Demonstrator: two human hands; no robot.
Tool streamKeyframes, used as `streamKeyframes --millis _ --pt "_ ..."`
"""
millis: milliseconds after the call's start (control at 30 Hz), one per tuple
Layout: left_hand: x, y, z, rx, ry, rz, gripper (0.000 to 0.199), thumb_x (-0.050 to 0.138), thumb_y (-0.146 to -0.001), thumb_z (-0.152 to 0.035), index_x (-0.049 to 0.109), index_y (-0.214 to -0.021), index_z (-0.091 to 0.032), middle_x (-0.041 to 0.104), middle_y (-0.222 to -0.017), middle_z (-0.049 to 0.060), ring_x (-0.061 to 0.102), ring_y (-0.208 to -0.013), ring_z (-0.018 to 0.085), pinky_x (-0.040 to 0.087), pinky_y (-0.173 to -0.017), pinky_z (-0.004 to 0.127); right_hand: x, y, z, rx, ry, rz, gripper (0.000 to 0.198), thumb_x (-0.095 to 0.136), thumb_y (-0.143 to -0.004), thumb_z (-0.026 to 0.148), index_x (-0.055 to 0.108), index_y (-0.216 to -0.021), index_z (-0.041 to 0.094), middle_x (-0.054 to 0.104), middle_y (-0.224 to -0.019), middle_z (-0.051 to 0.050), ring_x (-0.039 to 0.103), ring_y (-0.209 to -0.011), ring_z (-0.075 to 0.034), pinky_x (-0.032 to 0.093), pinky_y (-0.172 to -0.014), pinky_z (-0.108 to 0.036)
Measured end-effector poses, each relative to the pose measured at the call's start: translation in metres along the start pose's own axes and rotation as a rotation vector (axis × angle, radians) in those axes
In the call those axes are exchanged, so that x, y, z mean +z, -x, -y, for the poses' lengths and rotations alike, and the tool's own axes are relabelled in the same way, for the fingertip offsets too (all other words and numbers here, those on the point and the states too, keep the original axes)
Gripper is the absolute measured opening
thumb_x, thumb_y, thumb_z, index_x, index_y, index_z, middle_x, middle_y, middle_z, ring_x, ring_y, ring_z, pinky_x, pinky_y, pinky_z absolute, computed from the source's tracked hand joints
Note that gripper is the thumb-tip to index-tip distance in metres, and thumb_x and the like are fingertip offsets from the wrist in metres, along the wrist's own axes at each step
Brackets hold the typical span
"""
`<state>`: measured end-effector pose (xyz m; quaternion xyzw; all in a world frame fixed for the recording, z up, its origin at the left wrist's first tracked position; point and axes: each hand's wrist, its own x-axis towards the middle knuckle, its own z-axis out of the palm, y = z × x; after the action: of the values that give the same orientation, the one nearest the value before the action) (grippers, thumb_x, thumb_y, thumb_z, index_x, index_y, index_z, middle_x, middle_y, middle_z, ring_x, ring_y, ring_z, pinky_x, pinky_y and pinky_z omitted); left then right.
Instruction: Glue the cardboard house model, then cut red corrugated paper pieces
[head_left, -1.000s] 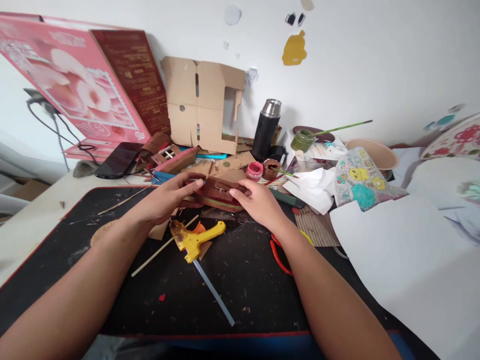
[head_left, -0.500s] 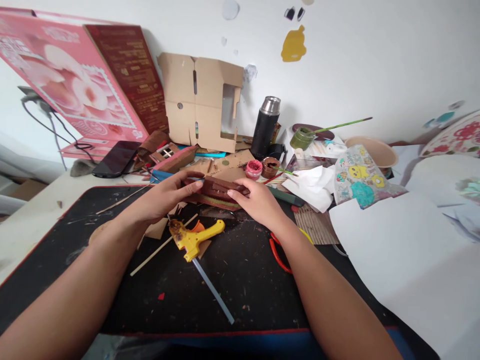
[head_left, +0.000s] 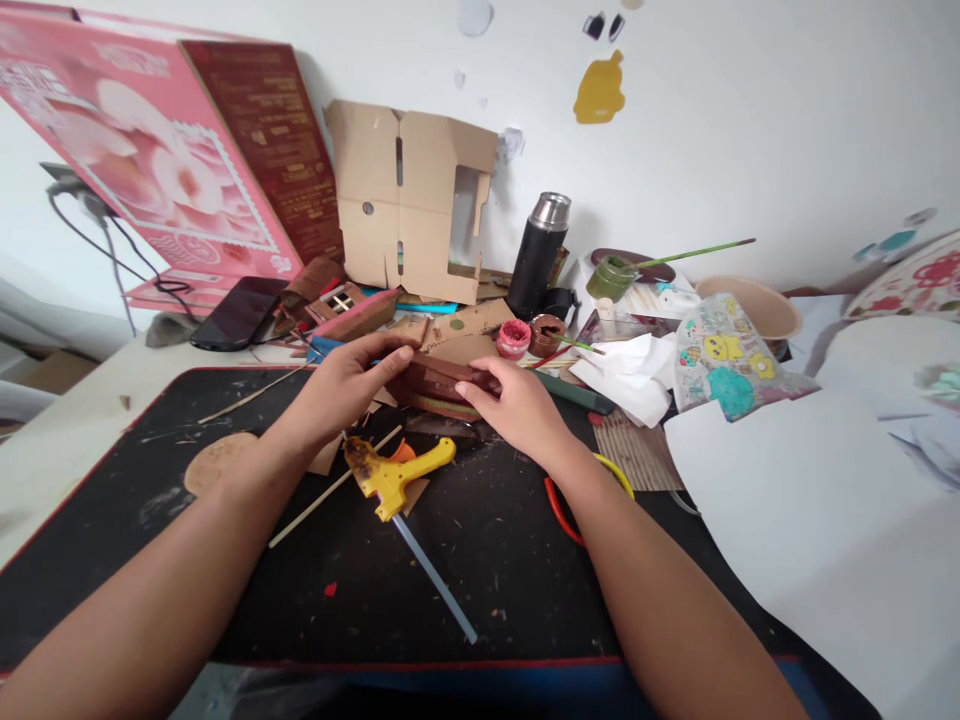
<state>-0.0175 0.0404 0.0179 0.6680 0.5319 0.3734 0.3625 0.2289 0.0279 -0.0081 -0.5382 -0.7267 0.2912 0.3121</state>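
Between my two hands is a brown painted cardboard piece [head_left: 433, 384] with a greenish strip along its lower edge. My left hand [head_left: 367, 375] is closed on its left end, thumb on the near side. At the right end my right hand [head_left: 506, 398] grips it, with thumb in front and fingers behind. Just below lies a yellow glue gun [head_left: 390, 478] with a clear glue stick [head_left: 436, 580] coming out of its back. A thin wooden stick [head_left: 311, 510] passes under the gun. Scissors with red and yellow handles [head_left: 559, 508] are partly hidden by my right forearm.
Behind my hands stand a pink paint jar [head_left: 514, 340], a brown paint jar [head_left: 547, 335] and a black thermos [head_left: 538, 255]. A cut cardboard sheet [head_left: 420, 200] leans on the wall. White paper [head_left: 810, 510] covers the right side; a phone [head_left: 238, 313] lies at left.
The brown piece has tilted slightly in my hands, and its front face shows differently. Both hands keep their hold. The whole view has shifted a little.
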Motion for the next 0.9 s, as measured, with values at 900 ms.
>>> streamKeyframes --millis 900 --pt "-0.001 -0.003 0.010 -0.072 0.050 0.062 0.049 0.080 -0.081 -0.064 0.085 -0.106 -0.023 0.084 -0.104 0.006 0.075 -0.096 0.029 0.059 -0.093 0.039 0.003 -0.001 -0.005 -0.015 -0.137 0.004 0.022 0.068 -0.106 0.039 0.075 -0.117 0.021 0.082 -0.115 -0.008 0.076 -0.103 -0.024 0.056 -0.088 -0.036"
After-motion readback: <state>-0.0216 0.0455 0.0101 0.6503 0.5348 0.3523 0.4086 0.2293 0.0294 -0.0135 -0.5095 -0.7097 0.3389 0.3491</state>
